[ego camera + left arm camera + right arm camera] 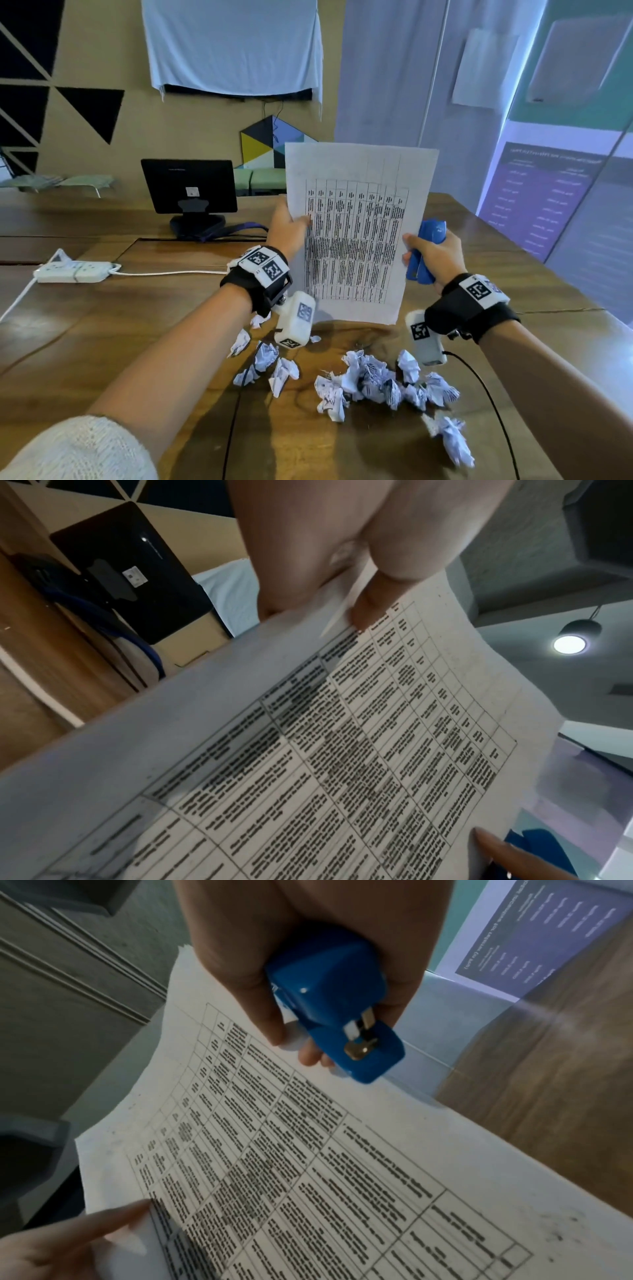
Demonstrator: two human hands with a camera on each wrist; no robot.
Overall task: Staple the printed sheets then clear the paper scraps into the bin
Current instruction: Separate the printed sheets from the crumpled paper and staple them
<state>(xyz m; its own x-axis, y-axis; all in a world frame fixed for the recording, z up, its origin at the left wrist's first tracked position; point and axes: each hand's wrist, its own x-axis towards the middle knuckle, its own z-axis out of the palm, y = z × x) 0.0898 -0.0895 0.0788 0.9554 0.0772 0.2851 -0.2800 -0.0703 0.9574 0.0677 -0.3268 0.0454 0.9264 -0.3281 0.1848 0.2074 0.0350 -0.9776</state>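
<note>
My left hand (289, 224) pinches the left edge of the printed sheets (356, 233), thumb in front, and holds them upright above the table. In the left wrist view the thumb (373, 607) presses on the sheets (342, 750). My right hand (433, 253) grips a blue stapler (426, 251) at the sheets' right edge. The right wrist view shows the stapler (329, 1001) in my fist beside the printed sheets (308, 1164), and I cannot tell whether it touches them. Several crumpled paper scraps (370, 380) lie on the wooden table (137, 325) below my wrists.
A black monitor (189, 186) stands at the back of the table, seen from behind. A white power strip (73, 271) with its cable lies at the left. A black cable (493, 404) runs from my right wrist. No bin is in view.
</note>
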